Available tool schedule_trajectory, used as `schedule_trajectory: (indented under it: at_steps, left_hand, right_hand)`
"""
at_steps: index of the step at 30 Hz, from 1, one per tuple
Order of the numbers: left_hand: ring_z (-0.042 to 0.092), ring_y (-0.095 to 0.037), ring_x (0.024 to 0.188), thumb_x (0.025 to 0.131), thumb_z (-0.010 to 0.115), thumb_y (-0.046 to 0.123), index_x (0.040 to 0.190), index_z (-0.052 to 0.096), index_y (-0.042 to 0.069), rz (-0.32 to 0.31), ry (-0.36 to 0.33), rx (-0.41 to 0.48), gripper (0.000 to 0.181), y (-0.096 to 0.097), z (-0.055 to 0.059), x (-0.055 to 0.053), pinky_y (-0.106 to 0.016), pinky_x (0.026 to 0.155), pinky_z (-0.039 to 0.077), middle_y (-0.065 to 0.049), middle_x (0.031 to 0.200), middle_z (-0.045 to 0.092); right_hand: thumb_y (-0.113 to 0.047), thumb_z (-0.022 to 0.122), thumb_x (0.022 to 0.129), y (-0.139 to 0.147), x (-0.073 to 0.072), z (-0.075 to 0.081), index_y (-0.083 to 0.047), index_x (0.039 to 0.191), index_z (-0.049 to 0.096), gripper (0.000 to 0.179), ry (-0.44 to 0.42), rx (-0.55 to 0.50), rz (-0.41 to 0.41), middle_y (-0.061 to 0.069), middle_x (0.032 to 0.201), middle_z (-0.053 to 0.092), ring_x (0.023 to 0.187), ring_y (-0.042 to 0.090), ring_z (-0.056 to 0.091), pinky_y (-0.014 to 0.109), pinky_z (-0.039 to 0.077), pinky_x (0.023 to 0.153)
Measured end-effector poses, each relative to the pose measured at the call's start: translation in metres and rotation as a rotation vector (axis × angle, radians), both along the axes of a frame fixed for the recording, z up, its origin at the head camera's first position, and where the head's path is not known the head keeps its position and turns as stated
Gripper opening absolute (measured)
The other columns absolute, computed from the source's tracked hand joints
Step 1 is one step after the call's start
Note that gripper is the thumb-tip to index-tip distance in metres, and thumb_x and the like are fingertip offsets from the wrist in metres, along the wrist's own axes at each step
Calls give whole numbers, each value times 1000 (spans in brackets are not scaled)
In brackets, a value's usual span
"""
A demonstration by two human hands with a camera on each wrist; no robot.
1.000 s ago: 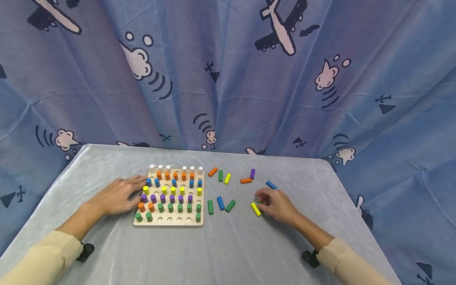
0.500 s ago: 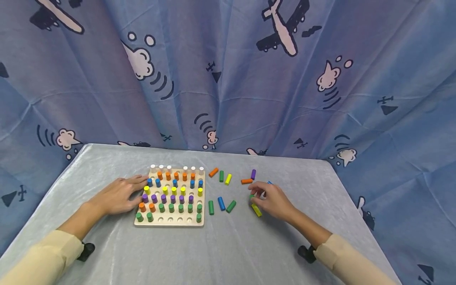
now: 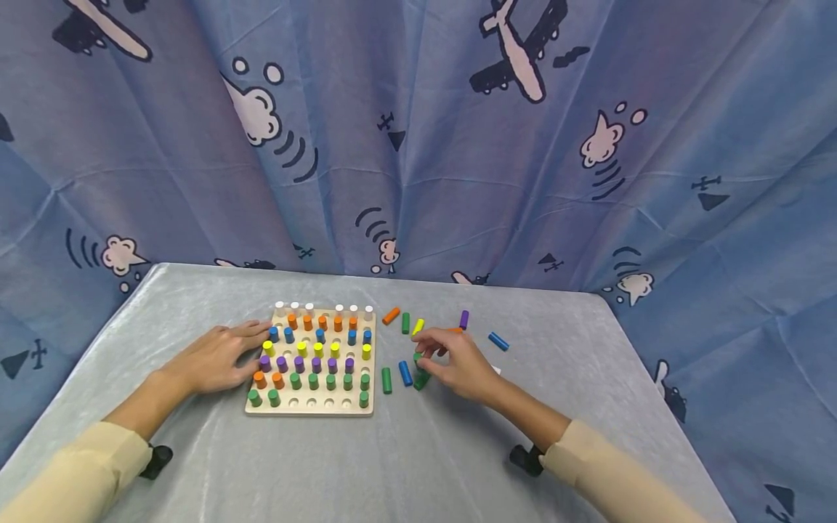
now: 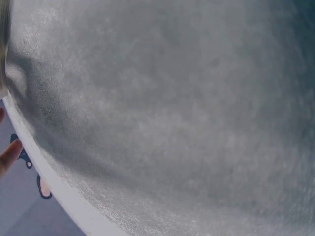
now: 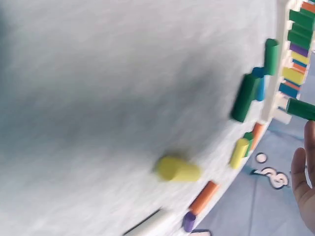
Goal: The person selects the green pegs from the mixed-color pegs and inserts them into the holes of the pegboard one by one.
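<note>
Soft diffuse light, faint shadows, hazy wrist views

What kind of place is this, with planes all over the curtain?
Maybe a play corner set up indoors; the rest of the room doesn't show. There's a grey table, the plane curtain behind it, and a board with colourful pegs.

The right hand (image 3: 458, 363), a green peg (image 3: 417, 357) at its fingertips, is farther left than before, nearer the board (image 3: 311, 412); it now hides the yellow peg (image 5: 179, 169) from the head view and covers part of the orange peg (image 3: 455, 330). The blue peg (image 3: 498, 341) lies fully visible again, and something white (image 3: 497, 370) shows behind the hand
</note>
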State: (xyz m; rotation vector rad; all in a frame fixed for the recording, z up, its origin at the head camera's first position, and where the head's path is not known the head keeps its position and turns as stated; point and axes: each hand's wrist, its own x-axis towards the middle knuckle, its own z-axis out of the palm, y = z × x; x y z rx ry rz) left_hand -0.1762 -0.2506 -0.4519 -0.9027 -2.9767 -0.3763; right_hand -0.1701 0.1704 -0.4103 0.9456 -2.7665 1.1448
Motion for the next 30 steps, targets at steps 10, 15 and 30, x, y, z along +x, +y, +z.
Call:
schedule_trajectory:
  at_steps: [10, 15, 30]
  left_hand:
    - [46, -45, 133, 92, 61, 23, 136, 56, -5, -14, 8, 6, 53, 0, 0, -1, -65, 99, 41, -21, 146, 50]
    - [46, -44, 133, 92, 61, 23, 137, 56, -5, -7, 11, 5, 53, 0, -2, -1, -64, 99, 42, -21, 146, 50]
    - [47, -44, 133, 91, 62, 23, 136, 55, -7, -11, 16, 6, 54, -1, -3, -2, -65, 98, 42, -22, 145, 50]
  right_hand:
    - [-3, 73, 88, -34, 3, 9, -5, 123, 63, 36, -37, -75, 69, 2, 97, 68, 86, 10, 65, 47, 57, 82]
    - [-1, 73, 87, -48, 6, 9, -1, 122, 63, 36, -17, -114, 113, 3, 96, 67, 87, 12, 65, 47, 57, 81]
    - [-3, 75, 87, -81, 17, -4, -1, 118, 66, 32, -50, -73, 213, 1, 97, 69, 90, 7, 63, 37, 57, 84]
